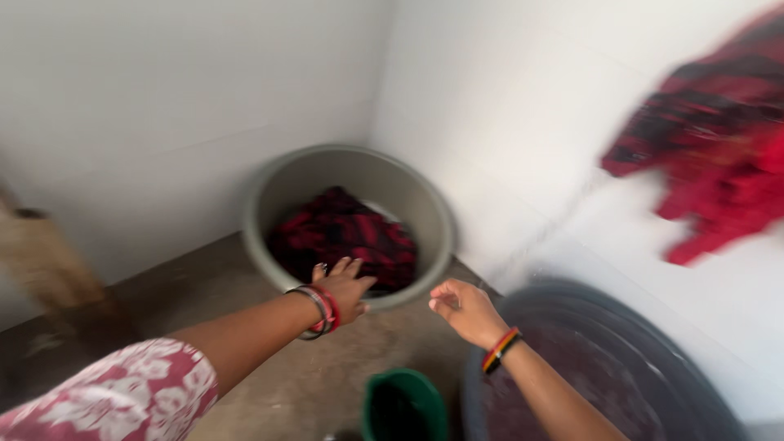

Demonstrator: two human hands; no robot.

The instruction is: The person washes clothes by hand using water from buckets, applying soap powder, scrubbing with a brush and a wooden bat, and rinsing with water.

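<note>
Nearest: small green bucket [404, 406] at bottom edge, just in front of grey basin [347, 224]. Dark tub [604, 367] w/ murky water to basin's right, right hand [465, 310] above its rim, fingers loosely curled, gripping nothing. Left hand [343, 287] at basin's near rim, fingers spread, empty, reaching toward red-and-black cloth [343, 233] heaped inside basin. Further right of basin, red cloth [710, 139] against white wall [490, 106], blurred, prob. airborne or hanging, can't tell which. Brown object [41, 257] left of basin, too smeared to identify. Risk: wet floor [204, 294] near basin, so slip likely; far lean could tip green bucket.
</note>
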